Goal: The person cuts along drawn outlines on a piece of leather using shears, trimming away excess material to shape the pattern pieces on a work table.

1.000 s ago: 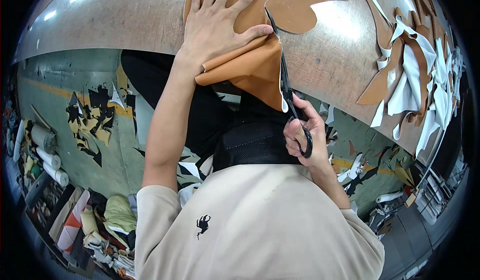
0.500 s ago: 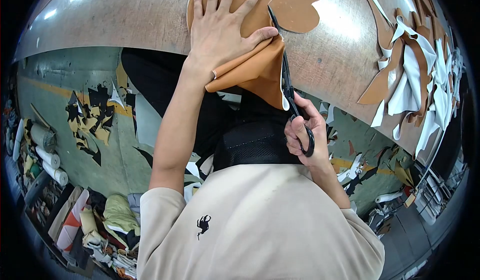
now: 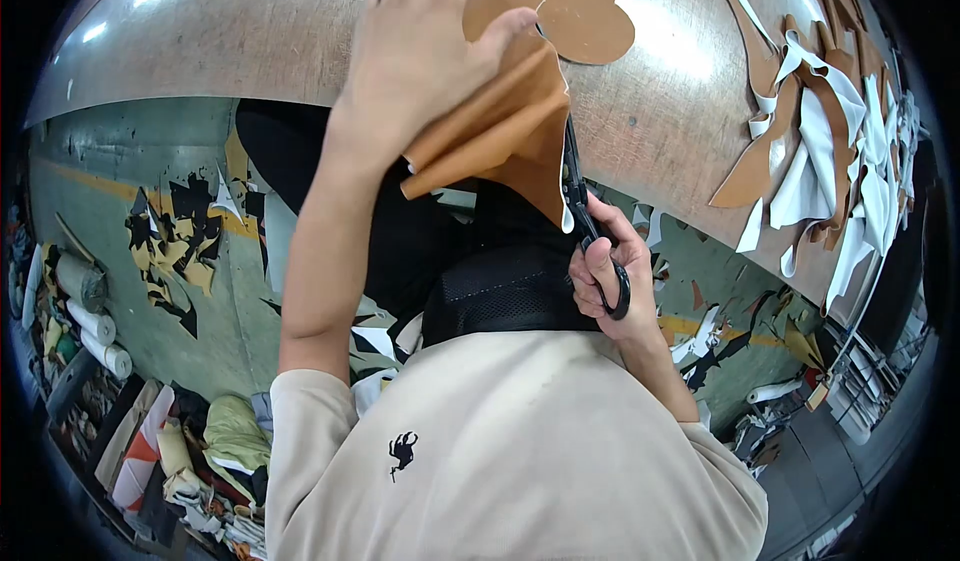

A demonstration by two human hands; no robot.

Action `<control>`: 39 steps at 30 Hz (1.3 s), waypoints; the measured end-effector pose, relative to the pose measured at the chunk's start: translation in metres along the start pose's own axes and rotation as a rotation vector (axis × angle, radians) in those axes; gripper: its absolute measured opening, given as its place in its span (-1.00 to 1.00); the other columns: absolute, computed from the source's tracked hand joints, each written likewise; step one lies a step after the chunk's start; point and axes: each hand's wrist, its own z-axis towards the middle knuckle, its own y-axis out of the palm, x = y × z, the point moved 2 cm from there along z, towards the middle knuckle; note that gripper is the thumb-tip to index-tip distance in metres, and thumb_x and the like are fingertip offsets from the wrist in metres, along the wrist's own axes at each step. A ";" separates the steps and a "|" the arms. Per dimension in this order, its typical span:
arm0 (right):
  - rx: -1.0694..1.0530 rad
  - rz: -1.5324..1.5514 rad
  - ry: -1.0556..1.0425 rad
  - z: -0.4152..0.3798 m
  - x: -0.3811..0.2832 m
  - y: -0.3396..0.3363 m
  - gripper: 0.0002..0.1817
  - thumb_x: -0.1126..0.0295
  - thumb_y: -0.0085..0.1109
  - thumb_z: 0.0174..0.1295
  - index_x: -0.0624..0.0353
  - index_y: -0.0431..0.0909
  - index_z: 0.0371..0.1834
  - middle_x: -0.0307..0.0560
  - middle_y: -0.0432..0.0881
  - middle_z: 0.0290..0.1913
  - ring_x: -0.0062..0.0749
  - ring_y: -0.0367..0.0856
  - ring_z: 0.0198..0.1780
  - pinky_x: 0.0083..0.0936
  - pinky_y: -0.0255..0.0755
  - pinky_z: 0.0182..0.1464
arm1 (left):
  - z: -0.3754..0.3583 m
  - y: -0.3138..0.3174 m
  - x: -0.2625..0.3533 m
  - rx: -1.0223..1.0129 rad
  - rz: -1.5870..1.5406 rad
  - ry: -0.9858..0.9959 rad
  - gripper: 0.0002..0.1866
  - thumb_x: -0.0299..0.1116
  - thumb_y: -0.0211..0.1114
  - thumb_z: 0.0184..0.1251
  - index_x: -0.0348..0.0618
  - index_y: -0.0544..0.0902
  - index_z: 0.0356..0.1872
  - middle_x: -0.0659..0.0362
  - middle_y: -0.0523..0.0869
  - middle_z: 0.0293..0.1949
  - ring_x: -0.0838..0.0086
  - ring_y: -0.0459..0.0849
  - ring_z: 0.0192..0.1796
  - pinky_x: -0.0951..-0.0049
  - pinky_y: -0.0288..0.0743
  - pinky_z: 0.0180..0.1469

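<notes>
Tan leather (image 3: pixel 515 126) droops, folded; black scissors (image 3: pixel 573 171) apparently partly beneath.

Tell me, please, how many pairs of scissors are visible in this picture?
1: the black scissors are in the right hand, beside the edge of the brown sheet. Others may be hidden under the scraps.

Beige short-sleeved shirt (image 3: pixel 540 441) (small black emblem (image 3: pixel 403 451) on its front), black trousers (image 3: pixel 280 156) below.

We had our left hand (image 3: pixel 410 61) over a leather-like sheet (image 3: pixel 520 141) draped off the near edge of the table (image 3: pixel 220 41); scissors (image 3: pixel 575 183) in our right hand (image 3: pixel 622 271) lay along the sheet's right side. Offcuts (image 3: pixel 805 186) lay on the table's right, scraps (image 3: pixel 190 246) on the floor (image 3: pixel 230 336) to our left, rolls (image 3: pixel 98 323) beyond.
</notes>
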 end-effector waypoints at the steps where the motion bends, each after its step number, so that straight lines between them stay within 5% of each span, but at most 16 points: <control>1: 0.001 -0.003 -0.001 0.000 0.000 0.001 -0.10 -0.15 0.40 0.31 0.00 0.31 0.62 -0.34 0.44 -0.53 -0.81 0.28 -0.64 -0.81 0.10 -0.67 | 0.013 -0.007 -0.007 0.020 -0.059 0.103 -0.18 0.40 0.19 0.47 0.30 0.41 0.64 0.08 0.21 0.70 0.08 0.10 0.74 -0.01 -0.04 0.73; 3: -0.004 -0.006 -0.006 0.000 0.000 0.003 -0.10 -0.15 0.41 0.30 0.00 0.31 0.62 -0.34 0.44 -0.52 -0.81 0.28 -0.64 -0.81 0.10 -0.67 | 0.030 -0.011 -0.018 0.028 0.002 0.257 -0.15 0.43 0.16 0.47 0.27 0.37 0.66 0.01 0.18 0.71 0.06 0.05 0.76 -0.04 -0.13 0.75; 5: 0.004 0.063 -0.020 0.000 0.000 0.004 -0.24 0.08 0.38 0.47 0.07 0.31 0.63 -0.40 0.43 -0.56 -0.79 0.26 -0.65 -0.75 0.07 -0.65 | 0.037 -0.008 -0.018 -0.003 0.032 0.459 -0.14 0.38 0.17 0.48 0.19 0.35 0.67 -0.04 0.18 0.71 0.09 0.04 0.77 -0.01 -0.15 0.76; 10: 0.036 0.068 0.010 -0.002 -0.002 0.010 -0.24 0.07 0.37 0.48 0.07 0.29 0.64 -0.38 0.44 -0.55 -0.79 0.25 -0.65 -0.75 0.08 -0.64 | 0.028 0.023 -0.025 -0.029 0.256 0.332 -0.10 0.40 0.20 0.44 0.16 0.33 0.68 -0.03 0.16 0.72 0.08 -0.01 0.78 -0.02 -0.17 0.76; 12: 0.027 0.078 0.007 0.002 -0.002 0.010 -0.22 0.07 0.38 0.47 0.07 0.28 0.64 -0.38 0.45 -0.54 -0.80 0.25 -0.65 -0.75 0.07 -0.64 | 0.024 0.028 -0.024 0.440 -0.075 0.648 -0.07 0.41 0.21 0.42 0.17 0.31 0.69 -0.02 0.15 0.73 0.07 -0.02 0.78 -0.01 -0.20 0.77; 13: 0.028 0.072 0.009 0.002 -0.003 0.009 -0.22 0.07 0.39 0.47 0.07 0.28 0.64 -0.38 0.44 -0.54 -0.80 0.24 -0.64 -0.75 0.06 -0.64 | 0.022 0.034 -0.028 0.440 -0.077 0.641 -0.07 0.41 0.21 0.42 0.17 0.31 0.69 -0.02 0.15 0.73 0.07 -0.02 0.78 -0.01 -0.20 0.77; 15: 0.034 0.064 0.008 0.003 -0.002 0.009 -0.22 0.08 0.39 0.47 0.07 0.28 0.64 -0.39 0.44 -0.54 -0.80 0.24 -0.64 -0.75 0.06 -0.64 | 0.017 0.011 0.000 -0.038 0.438 0.143 -0.06 0.41 0.22 0.41 0.18 0.29 0.70 -0.02 0.13 0.73 0.06 -0.01 0.77 -0.02 -0.18 0.76; 18: 0.037 0.067 0.001 0.004 -0.002 0.009 -0.23 0.10 0.40 0.46 0.07 0.29 0.64 -0.40 0.43 -0.54 -0.80 0.25 -0.63 -0.76 0.06 -0.64 | 0.008 0.019 -0.009 0.218 0.242 0.284 -0.07 0.39 0.22 0.42 0.18 0.29 0.70 -0.03 0.13 0.73 0.06 -0.01 0.77 -0.02 -0.17 0.76; 23: 0.031 0.079 0.010 0.006 -0.002 0.008 -0.23 0.13 0.42 0.45 0.06 0.29 0.63 -0.40 0.42 -0.54 -0.80 0.24 -0.63 -0.75 0.06 -0.64 | 0.009 0.015 -0.005 0.051 0.249 0.170 -0.08 0.38 0.24 0.42 0.19 0.29 0.69 -0.04 0.14 0.72 0.05 -0.01 0.77 -0.02 -0.17 0.76; 25: 0.030 -0.008 -0.003 0.006 -0.002 0.007 -0.11 -0.11 0.43 0.32 0.01 0.29 0.63 -0.35 0.41 -0.52 -0.80 0.27 -0.63 -0.80 0.10 -0.65 | 0.008 0.016 -0.007 0.062 0.244 0.175 -0.08 0.37 0.24 0.42 0.19 0.30 0.69 -0.04 0.15 0.72 0.05 -0.01 0.77 -0.02 -0.16 0.76; 28: 0.024 0.088 -0.008 0.007 0.002 0.006 -0.24 0.16 0.44 0.44 0.05 0.29 0.63 -0.36 0.47 -0.54 -0.78 0.30 -0.64 -0.76 0.11 -0.66 | 0.008 0.019 -0.007 0.076 0.222 0.180 -0.07 0.37 0.25 0.41 0.17 0.30 0.69 -0.04 0.14 0.72 0.04 -0.01 0.77 -0.02 -0.16 0.76; 38: 0.014 0.107 -0.014 0.006 0.006 0.008 -0.22 0.14 0.45 0.43 0.05 0.28 0.63 -0.38 0.45 -0.57 -0.78 0.30 -0.66 -0.75 0.11 -0.66 | 0.001 0.024 0.003 0.096 0.181 0.080 -0.06 0.36 0.28 0.40 0.10 0.33 0.68 -0.06 0.11 0.73 -0.01 -0.03 0.77 -0.02 -0.19 0.76; 39: 0.010 0.071 -0.022 0.006 0.006 0.008 -0.17 0.01 0.43 0.38 0.03 0.28 0.62 -0.37 0.42 -0.56 -0.78 0.28 -0.66 -0.77 0.10 -0.67 | -0.001 0.025 0.002 0.114 0.169 0.076 -0.05 0.36 0.28 0.39 0.10 0.32 0.68 -0.06 0.11 0.73 -0.01 -0.04 0.77 -0.02 -0.20 0.76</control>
